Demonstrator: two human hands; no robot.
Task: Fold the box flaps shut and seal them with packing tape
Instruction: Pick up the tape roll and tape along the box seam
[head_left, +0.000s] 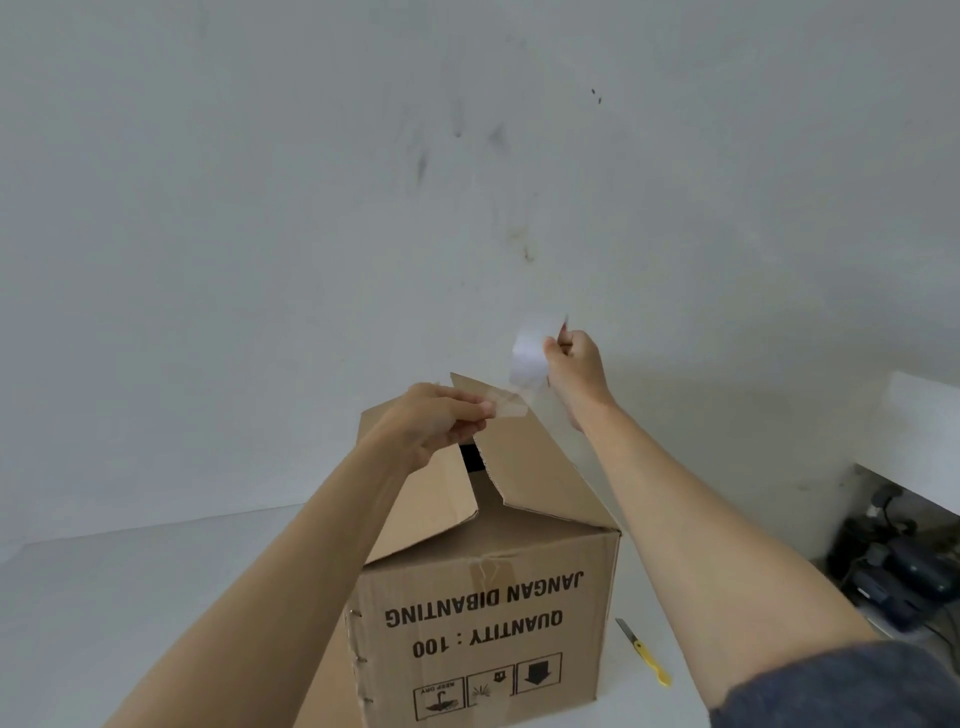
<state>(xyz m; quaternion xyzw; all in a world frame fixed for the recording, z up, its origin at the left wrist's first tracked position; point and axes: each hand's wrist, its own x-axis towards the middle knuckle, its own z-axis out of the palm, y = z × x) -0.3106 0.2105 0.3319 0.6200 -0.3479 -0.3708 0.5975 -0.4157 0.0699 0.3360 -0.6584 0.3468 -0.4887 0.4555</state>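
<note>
Wall: Pale grey, scuffed with dark marks; it filled the upper part of the view behind the work.
Table: White surface; it carried the box and the knife.
Box: Brown cardboard, standing on the table directly before the person, one printed side facing the camera. The print "JANGAN DIBANTING" and "QUANTITY : 100" read upside down, and the arrow symbol pointed toward the table.
Flaps: Not flat. The two top flaps leaned toward each other in a tent shape, with a dark gap between them. The gap's long axis ran away from the person toward the wall.
Dark equipment: Lay at the right edge, well apart from the box; too blurred to identify.
Left hand: Above the left flap, thumb and fingers pinched together on the free end of the tape.
Right hand: Raised beyond the box, fingers curled round the roll.
Tape roll: Pale and blurred, held just left of the right hand.
Tape strip: Clear; stretched from the left pinch up and rightward to the roll, crossing the right flap's top corner.
Knife: Yellow-handled, on the table just right of the box, blade end pointing away from the person.
</note>
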